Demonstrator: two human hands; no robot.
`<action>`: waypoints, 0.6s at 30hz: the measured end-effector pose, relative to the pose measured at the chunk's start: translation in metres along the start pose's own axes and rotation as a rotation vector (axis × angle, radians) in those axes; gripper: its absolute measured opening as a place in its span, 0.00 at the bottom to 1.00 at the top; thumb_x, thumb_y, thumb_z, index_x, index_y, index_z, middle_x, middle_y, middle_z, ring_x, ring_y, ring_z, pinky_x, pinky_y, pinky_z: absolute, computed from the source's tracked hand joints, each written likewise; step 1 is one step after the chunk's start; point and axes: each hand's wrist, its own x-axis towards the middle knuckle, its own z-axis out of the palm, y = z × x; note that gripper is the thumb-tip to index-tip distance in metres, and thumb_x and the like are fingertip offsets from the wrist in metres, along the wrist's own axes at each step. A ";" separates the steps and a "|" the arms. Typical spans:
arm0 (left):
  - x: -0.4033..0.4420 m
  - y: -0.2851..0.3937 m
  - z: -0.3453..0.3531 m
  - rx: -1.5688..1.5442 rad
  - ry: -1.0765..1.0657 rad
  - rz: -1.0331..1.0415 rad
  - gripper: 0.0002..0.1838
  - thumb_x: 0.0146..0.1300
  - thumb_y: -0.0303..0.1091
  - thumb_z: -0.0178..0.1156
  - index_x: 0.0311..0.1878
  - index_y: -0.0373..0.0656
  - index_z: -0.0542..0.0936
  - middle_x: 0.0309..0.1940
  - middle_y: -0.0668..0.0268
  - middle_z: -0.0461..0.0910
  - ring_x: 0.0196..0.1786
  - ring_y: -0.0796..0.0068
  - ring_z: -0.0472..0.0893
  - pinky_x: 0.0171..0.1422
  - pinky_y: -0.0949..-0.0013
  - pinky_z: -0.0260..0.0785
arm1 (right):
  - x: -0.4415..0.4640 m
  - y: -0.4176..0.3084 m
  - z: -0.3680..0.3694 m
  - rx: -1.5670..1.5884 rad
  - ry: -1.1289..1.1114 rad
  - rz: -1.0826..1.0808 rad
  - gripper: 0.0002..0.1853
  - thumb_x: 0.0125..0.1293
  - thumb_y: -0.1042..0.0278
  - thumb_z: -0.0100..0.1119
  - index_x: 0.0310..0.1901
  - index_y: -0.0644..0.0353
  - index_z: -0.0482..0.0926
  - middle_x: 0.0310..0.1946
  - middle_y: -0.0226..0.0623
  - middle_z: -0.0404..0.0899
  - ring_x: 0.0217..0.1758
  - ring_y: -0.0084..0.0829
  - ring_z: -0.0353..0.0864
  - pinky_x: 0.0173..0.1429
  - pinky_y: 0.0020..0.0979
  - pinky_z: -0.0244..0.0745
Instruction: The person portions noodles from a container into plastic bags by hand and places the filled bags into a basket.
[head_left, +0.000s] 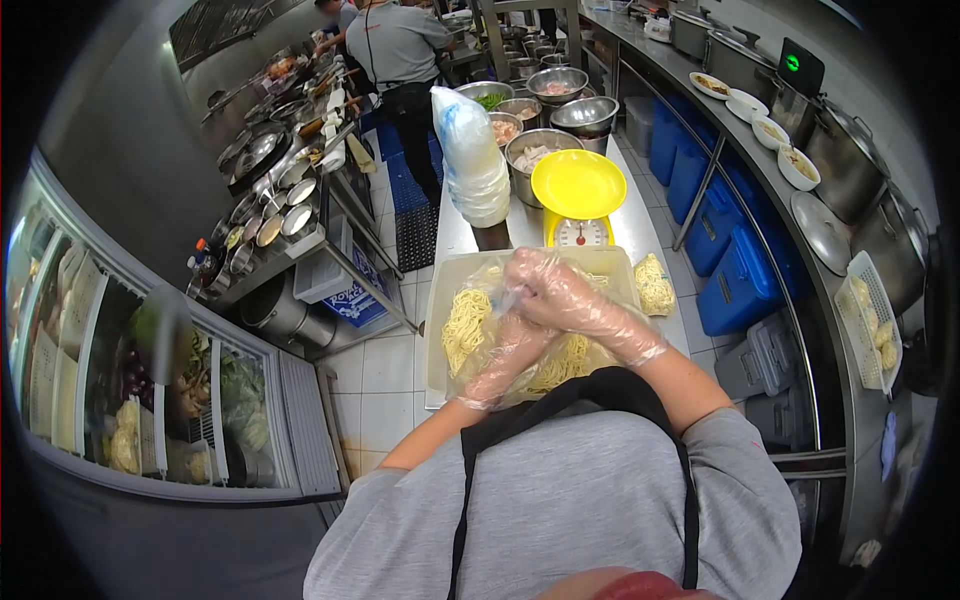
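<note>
Both my hands wear clear plastic gloves and meet over a wide translucent tub [433,375] of yellow noodles [560,368]. My right hand [553,290] is closed, its fingers curled on top. Just below it, my left hand [525,340] is closed too, partly covered by the right. Between them they grip a thin clear plastic bag [492,277], whose film spreads to the left over a clump of noodles [466,332]. Whether that clump lies inside the bag I cannot tell. Behind the tub stands a yellow kitchen scale [581,232] with a round yellow pan [579,184].
A tall roll of plastic bags [470,160] stands left of the scale. A bagged noodle portion [653,285] lies right of the tub. Metal bowls [557,84] of ingredients fill the table's far end. A glass-fronted fridge [150,390] is at left; a co-worker [395,50] stands ahead.
</note>
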 end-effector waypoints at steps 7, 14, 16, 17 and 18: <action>0.003 -0.012 -0.033 -0.313 -0.241 0.058 0.14 0.65 0.39 0.53 0.45 0.37 0.76 0.42 0.62 0.77 0.48 0.69 0.76 0.53 0.65 0.68 | 0.005 -0.033 -0.051 0.255 0.130 0.131 0.06 0.55 0.79 0.55 0.28 0.63 0.67 0.29 0.34 0.68 0.34 0.29 0.72 0.42 0.29 0.71; 0.016 -0.018 -0.030 -0.791 -0.410 -0.035 0.12 0.64 0.37 0.54 0.44 0.39 0.76 0.40 0.62 0.76 0.46 0.71 0.76 0.53 0.66 0.68 | -0.026 0.019 -0.040 0.314 -0.137 0.320 0.15 0.59 0.59 0.64 0.43 0.54 0.72 0.34 0.24 0.71 0.35 0.16 0.71 0.39 0.19 0.71; 0.007 0.002 -0.027 -0.299 -0.269 0.029 0.09 0.62 0.32 0.57 0.43 0.39 0.76 0.39 0.64 0.77 0.44 0.75 0.76 0.51 0.68 0.68 | -0.029 0.031 -0.031 0.292 -0.191 0.239 0.17 0.59 0.57 0.65 0.43 0.54 0.72 0.34 0.24 0.71 0.35 0.16 0.71 0.38 0.19 0.71; 0.010 -0.001 -0.027 -0.298 -0.284 0.032 0.09 0.62 0.32 0.57 0.43 0.39 0.76 0.39 0.64 0.77 0.44 0.75 0.76 0.51 0.68 0.68 | -0.028 0.037 -0.031 0.395 -0.139 0.311 0.19 0.58 0.57 0.65 0.46 0.56 0.72 0.36 0.25 0.71 0.37 0.18 0.72 0.41 0.21 0.72; 0.015 -0.010 -0.029 -0.264 -0.424 -0.044 0.12 0.61 0.34 0.60 0.45 0.40 0.77 0.40 0.64 0.78 0.45 0.73 0.76 0.53 0.67 0.68 | -0.028 0.042 -0.031 0.503 -0.084 0.382 0.22 0.57 0.57 0.66 0.49 0.58 0.72 0.37 0.27 0.72 0.40 0.19 0.73 0.45 0.24 0.72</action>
